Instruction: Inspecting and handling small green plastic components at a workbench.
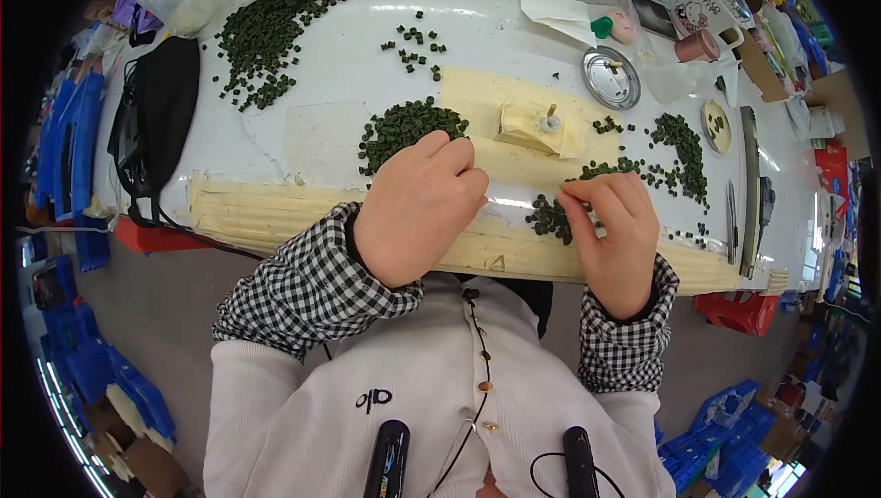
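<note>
My left hand point(418, 209) is closed, its fingers curled in at the near edge of a heap of small dark green pieces point(413, 131). Whatever those fingertips hold is hidden behind the knuckles. My right hand point(613, 232) pinches thumb and forefinger together above a smaller pile of dark pieces point(548, 220); anything in the pinch is too small to make out. Between and beyond the hands, a small tape-covered block point(525, 128) with an upright peg point(551, 117) sits on a yellow taped patch point(466, 94). Neither hand touches the block.
A larger heap of green pieces point(284, 21) lies at the far left, near a black pouch point(170, 112). Another scatter point(679, 149) lies right, by a round metal lid point(610, 78), a yellowish dish point(716, 126), tweezers point(731, 223) and a mug point(707, 11). Tape point(248, 213) covers the table's front edge.
</note>
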`<move>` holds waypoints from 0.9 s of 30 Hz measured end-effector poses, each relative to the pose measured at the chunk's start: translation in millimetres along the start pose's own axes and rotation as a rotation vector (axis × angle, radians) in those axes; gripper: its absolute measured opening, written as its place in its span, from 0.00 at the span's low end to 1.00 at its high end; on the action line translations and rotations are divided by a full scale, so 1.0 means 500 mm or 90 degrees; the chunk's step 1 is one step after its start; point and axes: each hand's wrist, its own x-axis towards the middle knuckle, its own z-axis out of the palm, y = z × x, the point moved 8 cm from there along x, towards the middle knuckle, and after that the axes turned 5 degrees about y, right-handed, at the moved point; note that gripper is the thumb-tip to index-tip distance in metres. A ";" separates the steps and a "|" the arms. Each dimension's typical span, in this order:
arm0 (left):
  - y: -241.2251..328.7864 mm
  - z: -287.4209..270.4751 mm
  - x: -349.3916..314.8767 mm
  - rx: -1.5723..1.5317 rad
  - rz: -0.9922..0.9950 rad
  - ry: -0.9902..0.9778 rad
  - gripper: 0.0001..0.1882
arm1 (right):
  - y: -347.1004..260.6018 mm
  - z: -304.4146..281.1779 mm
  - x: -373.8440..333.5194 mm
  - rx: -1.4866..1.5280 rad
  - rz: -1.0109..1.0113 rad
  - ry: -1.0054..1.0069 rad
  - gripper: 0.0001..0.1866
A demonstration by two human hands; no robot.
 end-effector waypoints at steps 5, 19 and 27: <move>-0.004 -0.038 0.003 -0.095 -0.058 0.096 0.06 | -0.013 0.049 -0.014 -0.046 -0.092 -0.105 0.14; 0.001 -0.022 -0.008 -0.171 -0.063 0.121 0.09 | -0.001 0.060 -0.005 -0.030 -0.111 -0.138 0.08; 0.054 0.045 0.004 -0.120 0.006 0.077 0.10 | 0.020 0.027 0.000 0.006 -0.039 -0.044 0.08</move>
